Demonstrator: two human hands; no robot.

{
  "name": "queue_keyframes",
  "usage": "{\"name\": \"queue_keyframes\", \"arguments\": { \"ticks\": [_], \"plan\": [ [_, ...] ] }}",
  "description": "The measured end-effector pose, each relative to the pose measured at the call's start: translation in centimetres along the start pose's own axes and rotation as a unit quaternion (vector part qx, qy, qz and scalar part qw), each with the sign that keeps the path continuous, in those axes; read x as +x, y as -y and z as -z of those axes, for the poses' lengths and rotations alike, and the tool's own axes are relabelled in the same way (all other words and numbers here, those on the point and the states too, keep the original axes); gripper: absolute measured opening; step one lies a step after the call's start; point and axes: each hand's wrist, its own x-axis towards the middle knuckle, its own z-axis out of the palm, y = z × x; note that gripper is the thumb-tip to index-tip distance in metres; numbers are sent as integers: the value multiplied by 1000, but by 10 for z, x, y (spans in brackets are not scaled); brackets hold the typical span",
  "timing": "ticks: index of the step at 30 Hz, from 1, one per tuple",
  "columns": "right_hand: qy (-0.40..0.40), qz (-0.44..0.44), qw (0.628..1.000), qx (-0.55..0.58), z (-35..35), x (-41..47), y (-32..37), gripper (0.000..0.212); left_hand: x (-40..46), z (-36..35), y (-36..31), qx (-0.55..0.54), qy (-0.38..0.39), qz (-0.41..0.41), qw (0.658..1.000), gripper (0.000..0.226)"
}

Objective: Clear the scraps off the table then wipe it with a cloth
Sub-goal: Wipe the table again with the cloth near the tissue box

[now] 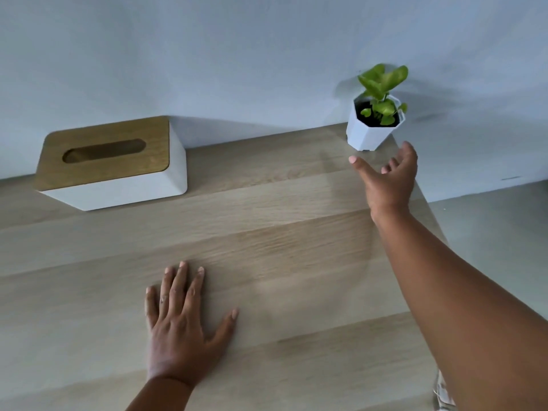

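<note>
right hand (390,179) spread, apparently just short of plant pot (369,130)

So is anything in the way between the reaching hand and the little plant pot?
No. The right hand is open, just short of the plant pot at the table's far corner, with only bare wood between them. The left hand lies flat, well away.

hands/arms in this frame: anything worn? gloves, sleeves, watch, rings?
Both are bare. The left hand and the right hand wear no gloves, and both forearms are uncovered to the frame edge, so no sleeves or cuffs show. No watch or wristband on either wrist. A small dark spot sits on one left-hand finger; it is too small to tell whether it is a ring. Fingernails look short and plain.
</note>
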Motion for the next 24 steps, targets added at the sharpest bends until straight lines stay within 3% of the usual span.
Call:
{"name": "queue_keyframes", "arguments": {
  "ticks": [8, 17, 24],
  "plan": [
    [-19, 11, 999, -25, -10, 28, 7, 125, 0, 1, -2, -11, -9, -6, 1000, 98],
    [-31, 71, 996, 35, -19, 46, 15, 85, 0, -2, 2, -2, -10, -10, 1000, 100],
    [-60, 58, 996, 31, -21, 47, 20, 79, 0, -3, 2, 2, -14, -12, 1000, 100]
  ]
}}
